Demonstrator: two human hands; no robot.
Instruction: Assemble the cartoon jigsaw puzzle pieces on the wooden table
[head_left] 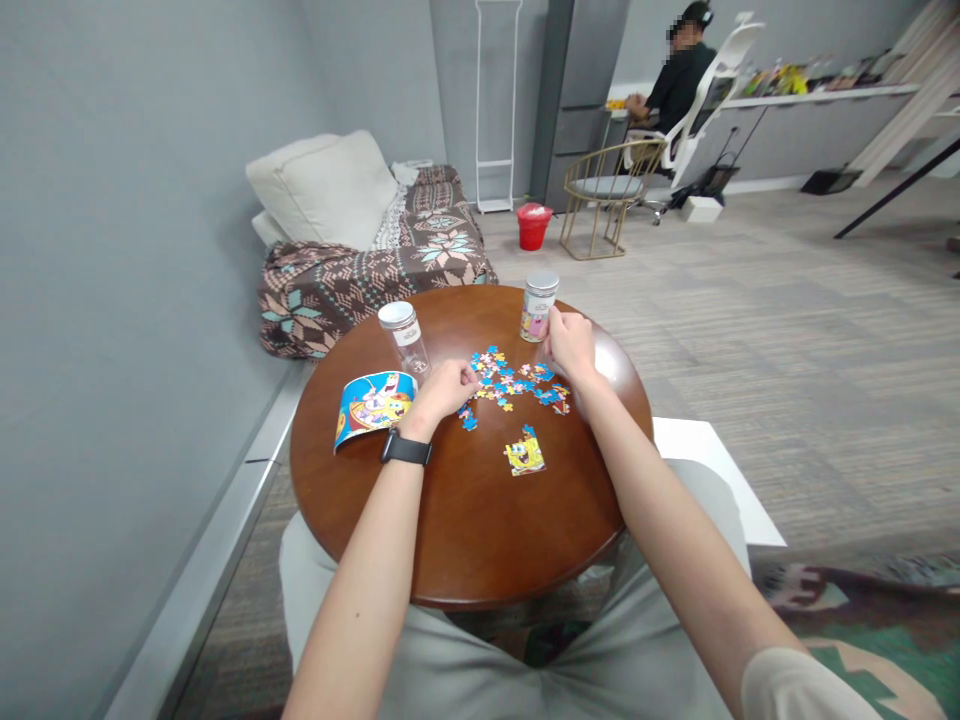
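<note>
Sorting seems under way: left hand (446, 388) at the loose puzzle pieces (504, 383) on the counter (465, 540), right hand (572, 346) beside a jar (536, 308). I cannot tell whether either grip holds a piece. Extending the nearer joined block (524, 455) calls for matching edges.

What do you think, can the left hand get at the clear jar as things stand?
Probably yes: the left hand, its fingertips by the puzzle pieces, is close to the clear jar, and nothing seems to stand between them.
</note>
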